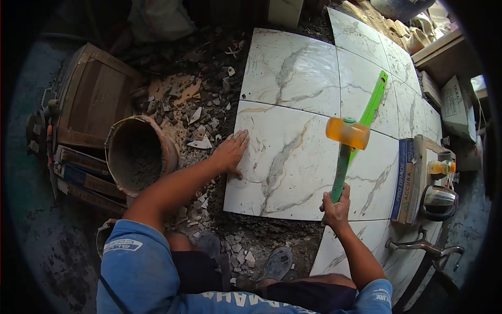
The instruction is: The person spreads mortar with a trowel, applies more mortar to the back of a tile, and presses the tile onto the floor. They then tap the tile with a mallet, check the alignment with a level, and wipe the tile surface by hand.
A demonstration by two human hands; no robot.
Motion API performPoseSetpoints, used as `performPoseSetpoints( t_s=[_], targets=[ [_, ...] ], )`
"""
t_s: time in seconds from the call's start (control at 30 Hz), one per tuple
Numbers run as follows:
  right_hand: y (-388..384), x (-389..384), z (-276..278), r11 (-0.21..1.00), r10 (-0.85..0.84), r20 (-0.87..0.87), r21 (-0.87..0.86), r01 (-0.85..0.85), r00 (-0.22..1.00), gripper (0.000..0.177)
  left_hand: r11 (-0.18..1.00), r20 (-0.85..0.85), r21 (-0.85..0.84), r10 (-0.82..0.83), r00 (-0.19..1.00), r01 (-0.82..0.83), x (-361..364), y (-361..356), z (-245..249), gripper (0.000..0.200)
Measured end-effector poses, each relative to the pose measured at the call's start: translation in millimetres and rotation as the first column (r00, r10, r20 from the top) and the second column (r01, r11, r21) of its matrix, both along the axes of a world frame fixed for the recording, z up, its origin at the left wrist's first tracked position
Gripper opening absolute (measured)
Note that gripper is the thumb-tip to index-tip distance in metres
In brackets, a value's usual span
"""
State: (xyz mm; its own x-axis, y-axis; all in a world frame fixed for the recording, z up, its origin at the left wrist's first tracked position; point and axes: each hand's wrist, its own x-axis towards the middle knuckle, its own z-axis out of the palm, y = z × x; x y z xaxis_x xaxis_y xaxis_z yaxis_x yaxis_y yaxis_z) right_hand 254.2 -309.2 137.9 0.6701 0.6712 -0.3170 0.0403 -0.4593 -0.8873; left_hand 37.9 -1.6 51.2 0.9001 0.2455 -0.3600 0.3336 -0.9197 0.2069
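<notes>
My right hand (336, 208) is wrapped round the green handle of a mallet (347, 134) with an orange-yellow head. The head is raised over a white marble-patterned floor tile (277, 162) and looks slightly blurred. My left hand (234, 152) lies flat on that tile's left edge, fingers stretched out. Behind the mallet, a long bright-green level-like bar (374, 102) rests across the tiles; its lower end is partly hidden by the mallet. Another laid tile (293, 68) adjoins the far side.
Left of me stands a mortar-stained bucket (141, 154) beside cardboard boxes (91, 94). Broken tile pieces and rubble (209, 115) cover the ground along the tile edge. On the right are tile boxes (410, 180), a dark shiny round object (439, 203) and a metal stand (431, 246).
</notes>
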Motion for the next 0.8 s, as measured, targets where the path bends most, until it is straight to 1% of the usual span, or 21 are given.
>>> performPoseSetpoints(
  t_s=[0.03, 0.07, 0.13, 0.2, 0.3, 0.37, 0.4, 0.47, 0.53, 0.57, 0.6, 0.63, 0.67, 0.7, 0.73, 0.77, 0.8],
  targets=[
    [20.6, -7.6, -0.2, 0.995, 0.103, 0.168, -0.018, -0.101, 0.98, 0.04, 1.0, 0.01, -0.005, -0.018, 1.0, 0.018, -1.1, -2.3, -1.1, 0.132],
    [41.6, -16.7, -3.8, 0.978, 0.207, 0.33, -0.053, -0.201, 0.921, 0.04, 1.0, 0.014, 0.002, -0.009, 1.0, 0.009, -1.4, -1.4, -0.8, 0.133],
    [75.6, -48.6, -18.8, 0.97, 0.23, 0.288, -0.145, -0.195, 0.93, 0.037, 1.0, 0.027, 0.008, -0.007, 1.0, 0.007, -2.4, 1.9, -0.1, 0.134],
    [100.5, -71.4, -53.4, 0.872, 0.361, 0.243, -0.429, -0.234, 0.9, 0.034, 1.0, -0.008, 0.024, -0.007, 1.0, 0.008, -1.6, 2.0, -0.5, 0.136],
    [127.9, -101.3, -60.1, 0.851, 0.381, 0.248, -0.47, -0.233, 0.891, 0.034, 0.999, 0.028, 0.038, -0.009, 1.0, 0.008, -6.3, 2.6, -3.8, 0.137],
    [133.0, -116.0, -77.2, 0.853, 0.354, 0.227, -0.476, -0.214, 0.907, 0.034, 0.999, 0.023, 0.036, -0.01, 1.0, 0.009, -9.7, 1.5, -4.0, 0.138],
    [137.8, -116.6, -75.4, 0.858, 0.328, 0.222, -0.476, -0.191, 0.918, 0.034, 0.999, 0.031, 0.046, -0.008, 0.999, 0.007, -7.7, 2.9, -1.2, 0.138],
    [135.1, -115.8, -65.2, 0.877, 0.333, 0.23, -0.432, -0.21, 0.915, 0.035, 0.998, 0.069, 0.06, -0.011, 0.998, 0.007, -8.3, 2.3, -3.1, 0.136],
    [120.1, -121.6, -52.6, 0.961, 0.103, 0.278, -0.275, -0.024, 0.955, 0.036, 0.992, -0.053, 0.115, -0.048, 0.997, 0.054, 1.6, 1.1, 10.8, 0.132],
    [109.4, -124.8, -45.6, 0.962, 0.084, 0.291, -0.275, -0.001, 0.953, 0.036, 0.988, -0.161, 0.148, -0.022, 0.987, 0.046, 13.7, 1.0, 18.2, 0.121],
    [95.5, -131.1, -36.2, 0.969, -0.11, 0.286, -0.18, 0.166, 0.952, 0.036, 0.987, -0.147, 0.141, -0.05, 0.988, 0.071, 27.1, 4.5, 8.4, 0.121],
    [79.3, -138.0, -33.2, 0.939, -0.301, 0.265, -0.088, 0.334, 0.916, 0.035, 0.989, 0.02, 0.145, -0.009, 1.0, 0.006, 41.6, 12.5, -11.3, 0.114],
    [59.8, -143.5, -50.8, 0.917, -0.379, 0.339, 0.015, 0.398, 0.861, 0.037, 0.989, 0.182, 0.13, 0.039, 0.983, -0.063, 57.6, 19.0, -25.8, 0.108],
    [44.7, -151.2, -61.3, 0.864, -0.504, 0.123, 0.077, 0.498, 0.855, 0.037, 0.99, 0.252, 0.121, 0.043, 0.967, -0.076, 77.4, 24.9, -31.9, 0.103],
    [34.3, -156.0, -64.7, 0.789, -0.593, -0.102, 0.124, 0.601, 0.799, 0.037, 0.99, 0.323, 0.113, 0.049, 0.945, -0.09, 97.9, 30.9, -34.5, 0.098],
    [21.8, -156.4, -65.3, 0.774, -0.615, -0.088, 0.124, 0.621, 0.784, 0.037, 0.989, 0.305, 0.082, 0.09, 0.948, -0.12, 113.4, 34.5, -37.3, 0.098],
    [10.5, -157.8, -59.9, 0.716, -0.673, -0.16, 0.102, 0.69, 0.722, 0.038, 0.986, 0.261, 0.05, 0.139, 0.955, -0.158, 124.9, 36.1, -40.6, 0.099]
  ],
)
